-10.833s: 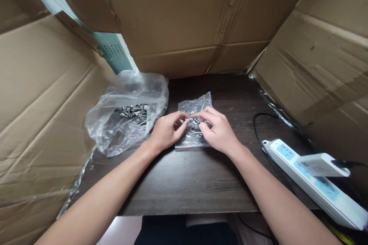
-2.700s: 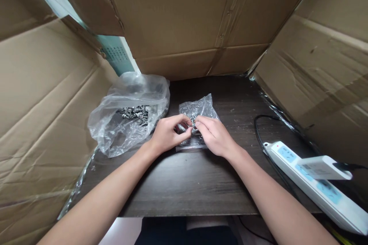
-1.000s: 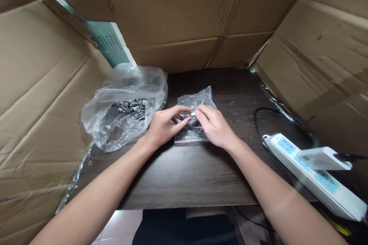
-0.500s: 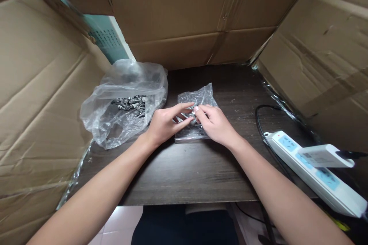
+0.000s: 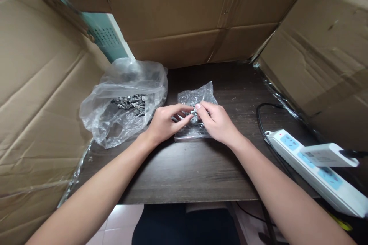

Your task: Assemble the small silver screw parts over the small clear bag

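Note:
My left hand (image 5: 168, 121) reaches in from the left, its thumb and index fingertips closed on a small shiny metal part (image 5: 194, 111). My right hand (image 5: 216, 121) pinches at the same part from the other side, thumb against bent fingers. Much of the part is covered, so its exact kind is unclear. Under both hands lies a clear plastic bag (image 5: 198, 93), flat on the dark wooden table (image 5: 189, 176), with small metal pieces partly showing. To the left, a larger translucent plastic bag (image 5: 100, 116) gapes, with a heap of small metal hardware pieces (image 5: 130, 103) inside.
Cardboard walls (image 5: 184, 4) enclose the table at the back and both sides. A white power strip (image 5: 316, 172) with an adapter (image 5: 330, 155) plugged in stands at the right edge, a black cable (image 5: 260, 122) looping beside it.
My left thumb and index finger have drawn closer together around the metal part. My right fingers have shifted slightly on it. The bags stay where they were.

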Motion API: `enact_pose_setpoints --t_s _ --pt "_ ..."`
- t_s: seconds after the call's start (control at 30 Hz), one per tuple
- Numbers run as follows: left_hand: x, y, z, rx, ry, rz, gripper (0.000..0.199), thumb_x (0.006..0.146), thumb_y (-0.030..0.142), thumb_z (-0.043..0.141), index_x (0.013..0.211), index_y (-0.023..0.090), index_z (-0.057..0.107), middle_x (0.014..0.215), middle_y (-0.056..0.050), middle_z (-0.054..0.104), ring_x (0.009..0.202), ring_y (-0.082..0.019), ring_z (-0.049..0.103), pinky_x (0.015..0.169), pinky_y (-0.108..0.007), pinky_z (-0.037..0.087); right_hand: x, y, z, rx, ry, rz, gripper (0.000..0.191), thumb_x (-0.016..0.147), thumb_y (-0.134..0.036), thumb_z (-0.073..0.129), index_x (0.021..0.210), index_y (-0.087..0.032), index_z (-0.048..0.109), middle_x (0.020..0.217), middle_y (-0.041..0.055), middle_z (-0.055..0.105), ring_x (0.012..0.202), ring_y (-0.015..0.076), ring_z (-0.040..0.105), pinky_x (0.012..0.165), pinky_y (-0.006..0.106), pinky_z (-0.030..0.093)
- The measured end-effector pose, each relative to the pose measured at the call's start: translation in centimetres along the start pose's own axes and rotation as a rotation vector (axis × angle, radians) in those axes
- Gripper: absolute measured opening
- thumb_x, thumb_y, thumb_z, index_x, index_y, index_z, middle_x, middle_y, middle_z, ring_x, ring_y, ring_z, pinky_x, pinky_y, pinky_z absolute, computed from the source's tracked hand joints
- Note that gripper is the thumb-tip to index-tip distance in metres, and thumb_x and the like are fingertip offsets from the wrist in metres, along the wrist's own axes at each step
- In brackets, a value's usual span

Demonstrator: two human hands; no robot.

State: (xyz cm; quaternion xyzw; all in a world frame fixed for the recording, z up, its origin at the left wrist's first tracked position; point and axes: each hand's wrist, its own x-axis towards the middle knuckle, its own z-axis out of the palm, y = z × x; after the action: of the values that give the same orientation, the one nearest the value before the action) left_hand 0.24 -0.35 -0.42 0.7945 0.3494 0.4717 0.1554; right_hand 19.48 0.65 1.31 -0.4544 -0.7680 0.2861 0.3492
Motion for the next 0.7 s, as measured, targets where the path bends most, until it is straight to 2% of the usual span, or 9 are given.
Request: enact_pose_setpoints --t_s 0.2,0.27,0.37,0.43,0.5,0.63,0.7 --pt "0.03 0.21 0.12 -0.004 -0.006 0.017 0.010 0.088 0.015 0.073 0.098 0.012 0.073 0.087 -0.003 0.078 0.066 -0.008 0.070 0.063 -0.016 0.060 -0.07 0.06 0.06 -0.050 0.018 0.010 0.050 0.104 -0.041 0.039 0.059 -0.020 0.041 0.055 0.0003 0.046 0.060 0.0155 0.045 0.066 0.033 0.033" --pt "0.05 0.16 0.04 -0.007 -0.001 0.012 0.011 0.088 0.015 0.073 0.099 0.012 0.073 0.087 -0.003 0.078 0.066 -0.008 0.070 0.063 -0.016 0.060 -0.11 -0.01 -0.09 -0.018 0.039 -0.006 0.044 0.103 -0.038 0.041 0.064 -0.020 0.045 0.063 0.0009 0.051 0.065 0.0160 0.048 0.067 0.033 0.034" --pt "0.07 0.01 -0.09 -0.005 0.009 -0.007 0.012 0.088 0.015 0.073 0.099 0.012 0.074 0.087 -0.003 0.078 0.065 -0.009 0.070 0.063 -0.016 0.060 -0.15 -0.10 -0.28 0.077 0.036 -0.034 0.023 0.099 -0.029 0.047 0.079 -0.020 0.054 0.080 0.0020 0.059 0.075 0.0165 0.053 0.071 0.031 0.037" --pt "0.06 -0.08 -0.12 -0.007 0.009 -0.013 0.013 0.087 0.014 0.072 0.100 0.012 0.074 0.086 -0.003 0.078 0.065 -0.009 0.070 0.062 -0.016 0.060 -0.15 -0.06 -0.24 0.097 0.009 -0.041 0.015 0.096 -0.025 0.050 0.084 -0.020 0.055 0.082 0.0015 0.060 0.075 0.0161 0.053 0.071 0.030 0.038" --pt "0.05 -0.13 -0.10 -0.009 0.005 -0.009 0.013 0.086 0.013 0.072 0.100 0.012 0.073 0.086 -0.003 0.077 0.065 -0.008 0.070 0.062 -0.015 0.059 -0.14 0.04 -0.09 0.079 -0.016 -0.036 0.018 0.097 -0.027 0.049 0.081 -0.020 0.053 0.078 0.0009 0.058 0.072 0.0156 0.051 0.069 0.030 0.037" --pt "0.06 -0.09 -0.06 -0.001 0.004 0.007 0.012 0.087 0.013 0.071 0.099 0.012 0.073 0.086 -0.003 0.077 0.066 -0.009 0.070 0.062 -0.016 0.059 -0.13 0.15 0.14 0.027 -0.050 -0.008 0.036 0.102 -0.033 0.041 0.070 -0.020 0.046 0.069 0.0007 0.052 0.067 0.0155 0.048 0.067 0.032 0.035" --pt "0.08 -0.05 -0.09 0.003 0.007 0.003 0.012 0.086 0.014 0.071 0.099 0.013 0.073 0.086 -0.003 0.077 0.065 -0.009 0.070 0.062 -0.016 0.059 -0.13 0.10 0.08 0.029 -0.043 0.001 0.036 0.103 -0.034 0.041 0.070 -0.020 0.046 0.070 0.0011 0.053 0.069 0.0159 0.049 0.068 0.032 0.035"
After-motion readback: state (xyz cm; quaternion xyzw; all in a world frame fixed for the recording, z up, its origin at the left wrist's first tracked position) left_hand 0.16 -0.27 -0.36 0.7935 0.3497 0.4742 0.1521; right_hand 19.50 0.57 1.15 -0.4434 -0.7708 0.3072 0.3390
